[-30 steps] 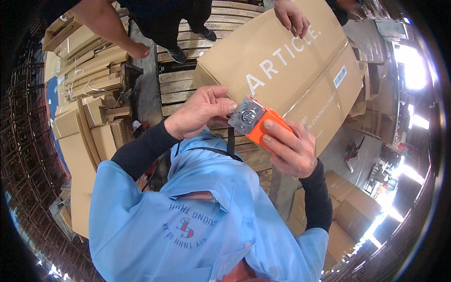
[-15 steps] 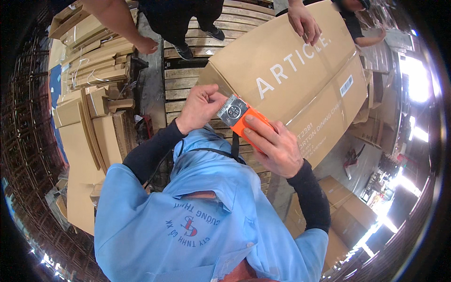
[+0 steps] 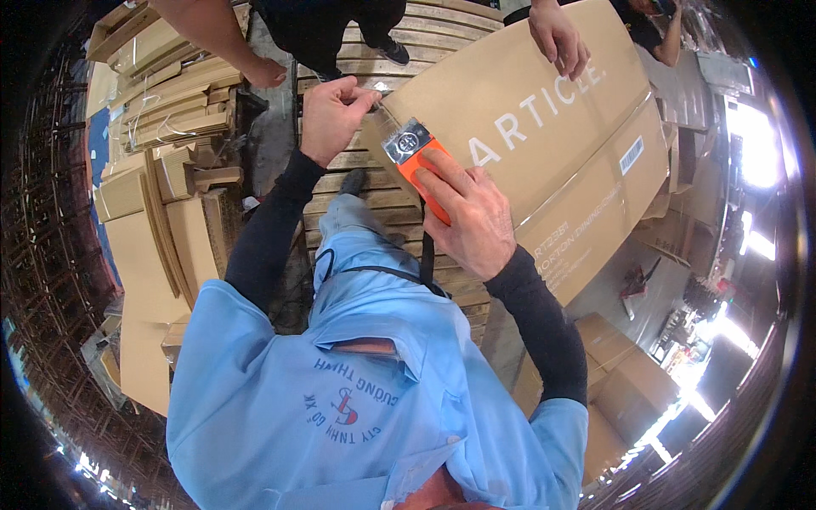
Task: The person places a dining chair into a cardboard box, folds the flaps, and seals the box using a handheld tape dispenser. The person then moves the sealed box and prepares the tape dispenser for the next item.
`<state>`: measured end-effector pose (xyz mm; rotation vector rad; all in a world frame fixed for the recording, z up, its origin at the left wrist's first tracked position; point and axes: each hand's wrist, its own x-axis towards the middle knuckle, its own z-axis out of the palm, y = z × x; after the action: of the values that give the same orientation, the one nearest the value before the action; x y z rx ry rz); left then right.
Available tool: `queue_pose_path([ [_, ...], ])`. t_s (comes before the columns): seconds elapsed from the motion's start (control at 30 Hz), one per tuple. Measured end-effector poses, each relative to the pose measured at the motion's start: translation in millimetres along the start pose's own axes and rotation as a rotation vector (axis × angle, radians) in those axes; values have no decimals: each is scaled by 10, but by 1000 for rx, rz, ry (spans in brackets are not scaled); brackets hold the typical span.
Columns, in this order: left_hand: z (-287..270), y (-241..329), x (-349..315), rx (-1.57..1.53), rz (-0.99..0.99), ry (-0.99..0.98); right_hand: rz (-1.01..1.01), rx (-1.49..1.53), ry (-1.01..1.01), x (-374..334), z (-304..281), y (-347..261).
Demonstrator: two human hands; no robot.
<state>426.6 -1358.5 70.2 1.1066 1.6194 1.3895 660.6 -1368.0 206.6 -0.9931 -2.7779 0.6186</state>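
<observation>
A large brown cardboard carton with white print stands tilted in front of me. My right hand grips an orange tape dispenser, fingers wrapped over its body. Its metal toothed end points at the carton's near left corner, close to the edge. At the far left corner my left hand is closed in a pinch. A shiny bit of clear tape shows by its fingertips; how far the strip runs back to the dispenser is hard to see.
A co-worker's hand rests on the carton's far top edge; another person's arm hangs at upper left. Stacked flat cardboard lies at left. Wooden slats lie underneath. More cartons stand at lower right.
My left hand has moved up and away to the carton's far left corner. My right hand has shifted up and left with the tape dispenser. A person at upper right has raised an arm.
</observation>
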Motion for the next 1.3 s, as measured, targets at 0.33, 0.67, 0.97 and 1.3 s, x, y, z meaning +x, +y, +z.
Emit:
queue_pose_path([
  [0.33,-187,-333,116,215,-43,-11,24,-65,28,36,71,-58],
  [0.67,728,30,309,573,-85,-287,86,-159,-66,68,139,-152],
  [0.97,715,-130,371,797,-38,-210,68,-58,26,-1154,-60,19],
  [1.3,534,-394,590,671,211,-200,254,-77,-2,-4267,-420,592],
])
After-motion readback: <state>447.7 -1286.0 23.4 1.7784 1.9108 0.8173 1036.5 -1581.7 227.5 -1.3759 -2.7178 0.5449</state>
